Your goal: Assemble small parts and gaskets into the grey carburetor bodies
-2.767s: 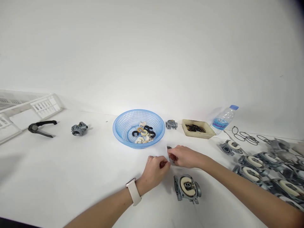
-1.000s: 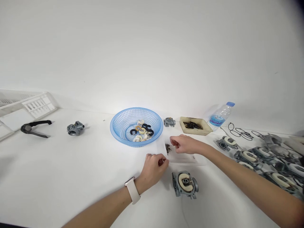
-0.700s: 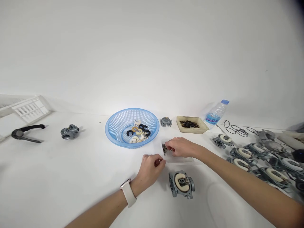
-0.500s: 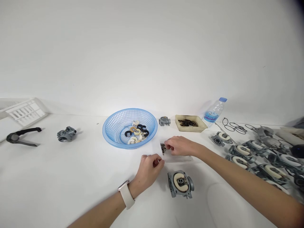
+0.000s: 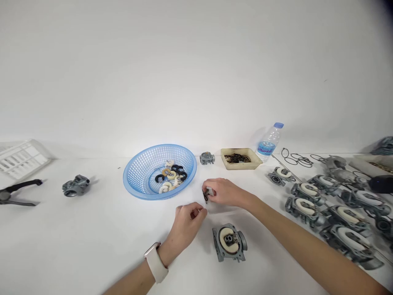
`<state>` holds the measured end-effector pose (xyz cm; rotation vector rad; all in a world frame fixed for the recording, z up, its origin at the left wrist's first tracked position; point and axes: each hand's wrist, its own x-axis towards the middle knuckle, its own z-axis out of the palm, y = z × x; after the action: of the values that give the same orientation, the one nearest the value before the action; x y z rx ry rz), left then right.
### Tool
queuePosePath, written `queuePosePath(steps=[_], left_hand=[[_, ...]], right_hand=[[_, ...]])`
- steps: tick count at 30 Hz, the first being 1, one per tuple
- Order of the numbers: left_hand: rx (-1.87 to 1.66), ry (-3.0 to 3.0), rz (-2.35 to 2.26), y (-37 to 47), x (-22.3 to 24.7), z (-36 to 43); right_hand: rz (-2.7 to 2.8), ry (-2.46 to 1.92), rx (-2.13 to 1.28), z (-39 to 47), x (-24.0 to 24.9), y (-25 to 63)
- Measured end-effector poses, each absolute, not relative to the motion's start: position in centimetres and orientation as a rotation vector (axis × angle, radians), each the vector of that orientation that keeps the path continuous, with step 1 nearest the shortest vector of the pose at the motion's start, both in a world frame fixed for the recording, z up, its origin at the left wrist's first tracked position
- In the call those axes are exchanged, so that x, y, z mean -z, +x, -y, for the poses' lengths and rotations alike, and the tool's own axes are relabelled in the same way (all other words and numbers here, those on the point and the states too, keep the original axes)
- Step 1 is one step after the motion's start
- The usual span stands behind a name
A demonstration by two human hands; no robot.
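My right hand (image 5: 222, 191) is closed, its fingertips around a cluster of small dark metal parts (image 5: 205, 196) and a pale, see-through edge that looks like a small clear container. The palm hides most of it. Just in front and to the left, my left hand (image 5: 188, 221) has thumb and forefinger pinched together; whatever lies between them is too small to make out. Below the hands, a grey metal carburetor body (image 5: 218, 246) rests on the white table, a cream C-shaped float (image 5: 229, 247) set in its round opening. Neither hand touches it.
A blue basket (image 5: 130, 186) holds white, black and tan floats. Behind are a small carburetor (image 5: 207, 158), a cream tray (image 5: 242, 166) of dark rings and a water bottle (image 5: 270, 141). Several carburetors (image 5: 307, 209) crowd the right; another carburetor (image 5: 75, 186) and black-handled pliers (image 5: 18, 192) lie left.
My right hand has lifted and turned slightly, and the clear container under it no longer lies spread out to the right. The left hand keeps its pinch. The view has shifted a little right.
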<state>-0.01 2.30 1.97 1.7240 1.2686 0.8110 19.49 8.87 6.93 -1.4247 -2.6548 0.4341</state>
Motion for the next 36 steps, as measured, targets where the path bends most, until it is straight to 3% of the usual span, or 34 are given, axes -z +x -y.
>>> queuePosePath(steps=[36], left_hand=[[-0.765,1.671,-1.258,0.0,-1.4,-2.7]], right_hand=[[2.530,-1.241,-0.608,-8.5,-4.5,19.6]])
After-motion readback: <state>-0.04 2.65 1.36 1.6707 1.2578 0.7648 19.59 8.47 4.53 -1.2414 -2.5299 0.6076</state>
